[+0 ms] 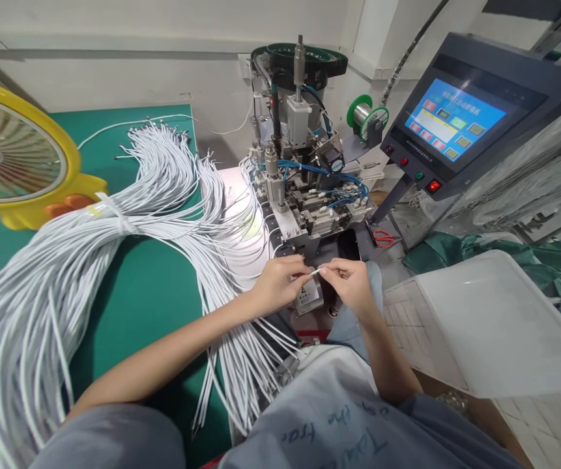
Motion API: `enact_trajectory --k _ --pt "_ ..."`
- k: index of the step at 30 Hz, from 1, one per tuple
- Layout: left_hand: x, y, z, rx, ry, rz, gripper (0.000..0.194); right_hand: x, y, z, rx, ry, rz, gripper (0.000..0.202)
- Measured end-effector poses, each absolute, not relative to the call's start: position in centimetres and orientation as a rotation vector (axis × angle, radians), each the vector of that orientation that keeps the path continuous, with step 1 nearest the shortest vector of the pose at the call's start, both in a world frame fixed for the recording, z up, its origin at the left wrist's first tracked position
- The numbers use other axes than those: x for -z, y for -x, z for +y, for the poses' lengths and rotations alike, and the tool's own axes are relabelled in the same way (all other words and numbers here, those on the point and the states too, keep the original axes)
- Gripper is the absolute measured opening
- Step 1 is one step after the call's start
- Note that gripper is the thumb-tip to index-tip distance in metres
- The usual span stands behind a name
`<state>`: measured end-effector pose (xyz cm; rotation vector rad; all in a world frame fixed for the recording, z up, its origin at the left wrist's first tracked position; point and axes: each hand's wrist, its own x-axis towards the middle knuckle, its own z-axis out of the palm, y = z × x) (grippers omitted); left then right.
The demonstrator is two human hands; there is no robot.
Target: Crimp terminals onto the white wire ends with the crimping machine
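Between my two hands runs the end of a thin white cable (315,271). My left hand (283,281) pinches it from the left, fingers closed. From the right, the fingertips of my right hand (351,283) are pressed together at the cable's tip; the tip itself is mostly hidden by them. Both hands are in front of a bench machine (304,195) with metal slides and blue air tubes. Left of my hands, a large tied bundle of white cables (163,225) lies across the green table mat (128,293), with many ends hanging over its edge.
A yellow fan (72,163) stands at the left. A tilted touchscreen panel (456,120) rises at the right, with a solder wire spool (367,117) beside it. Red-handled scissors (384,239) lie below the panel. A white plastic bin (500,326) sits at my right.
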<state>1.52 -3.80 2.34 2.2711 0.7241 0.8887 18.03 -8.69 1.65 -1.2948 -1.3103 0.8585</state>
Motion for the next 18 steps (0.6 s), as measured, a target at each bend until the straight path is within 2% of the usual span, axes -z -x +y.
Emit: enact_trajectory --k 6,9,13,18 --pt "-2.0 -1.8 -4.2 -0.863 -2.1 0.76 0.019 -0.2 -16.6 -9.0 -0.806 1.234 -1.166 0.019" --pt "-2.1 -1.7 -4.0 -0.872 -2.212 0.724 0.018 -0.4 -17.2 -8.9 -0.787 1.276 -1.259 0.019" --pt "-2.2 -1.6 -3.8 -0.885 -2.421 0.717 0.019 -1.1 -18.6 -8.5 -0.945 1.284 -1.416 0.02" --pt "-2.0 -1.7 -4.1 -0.885 -2.259 0.789 0.015 -0.5 -17.8 -8.4 -0.851 1.257 -1.307 0.025"
